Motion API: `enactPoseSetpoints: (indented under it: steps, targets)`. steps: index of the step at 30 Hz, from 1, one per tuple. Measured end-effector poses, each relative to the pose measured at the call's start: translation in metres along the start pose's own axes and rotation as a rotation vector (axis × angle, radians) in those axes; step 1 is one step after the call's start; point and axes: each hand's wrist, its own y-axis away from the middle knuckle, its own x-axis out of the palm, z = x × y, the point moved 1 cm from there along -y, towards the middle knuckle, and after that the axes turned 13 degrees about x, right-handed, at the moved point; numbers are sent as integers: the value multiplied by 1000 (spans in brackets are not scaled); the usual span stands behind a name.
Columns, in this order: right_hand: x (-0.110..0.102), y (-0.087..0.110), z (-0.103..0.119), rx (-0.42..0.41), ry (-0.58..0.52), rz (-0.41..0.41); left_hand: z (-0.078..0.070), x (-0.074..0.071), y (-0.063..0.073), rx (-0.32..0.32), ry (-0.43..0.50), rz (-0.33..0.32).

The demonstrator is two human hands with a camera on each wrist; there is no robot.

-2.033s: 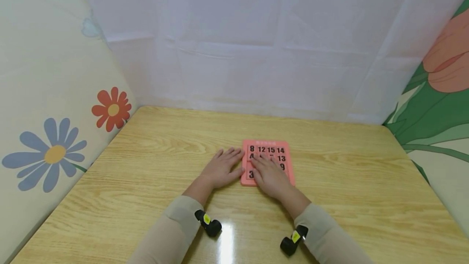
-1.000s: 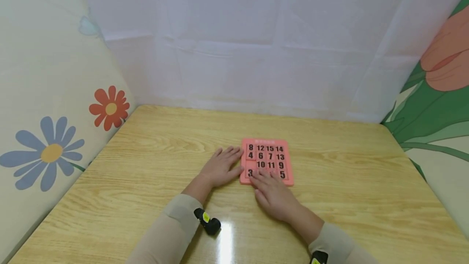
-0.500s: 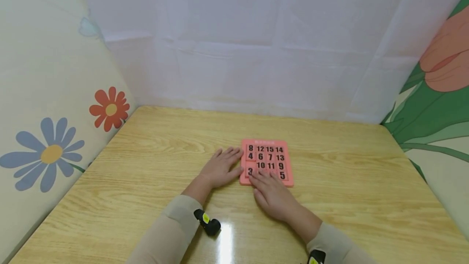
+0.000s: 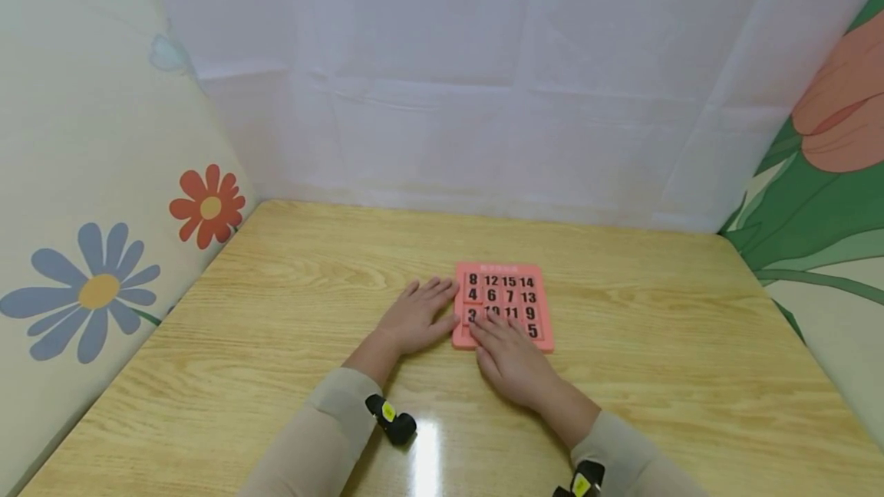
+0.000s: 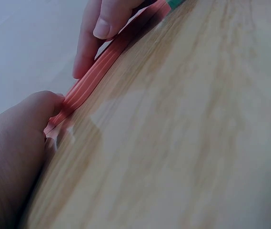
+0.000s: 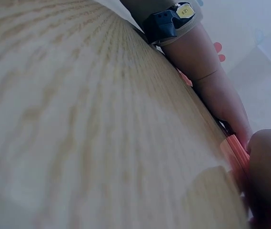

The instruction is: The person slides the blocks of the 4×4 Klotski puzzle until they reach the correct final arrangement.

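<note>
A pink sliding number puzzle [image 4: 548, 313] lies flat on the wooden table, its square tiles printed with black numbers. My left hand [image 4: 410, 320] rests along the puzzle's left side, fingertips and thumb at the frame; the left wrist view shows them against the ridged pink edge [image 5: 97, 74]. My right hand [image 4: 514, 359] reaches over the lower part from the near side, fingers extended, with a fingertip at the tile marked 3 [image 4: 472, 316]. That tile sits in the third row of the left column. The right fingers hide part of the bottom row.
The table [image 4: 331, 251] has a light wood grain. A white cloth [image 4: 414, 98] hangs behind it, and flower-printed panels [image 4: 97, 290] stand at both sides. Each sleeve carries a black wrist camera [image 4: 392, 420].
My right hand first drew back from the middle tiles to the lower rows. Since then the 3 tile has slid up one place, the fingers moving slightly up with it. The left hand stays put.
</note>
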Motion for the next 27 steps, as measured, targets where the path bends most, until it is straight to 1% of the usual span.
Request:
enactPoseSetpoints:
  steps: [6, 14, 20, 27]
  targets:
    - [1, -5, 0, 11, 0, -1, 0, 0, 0, -2, -1, 3]
    - [0, -7, 1, 20, -5, -6, -2, -2, 1, 15, 2, -12]
    - [-1, -8, 1, 29, -4, -4, -2, -3, 1, 19, 1, -15]
    - [-1, -7, 0, 38, -30, 5, -2, -2, 1, 10, 1, -6]
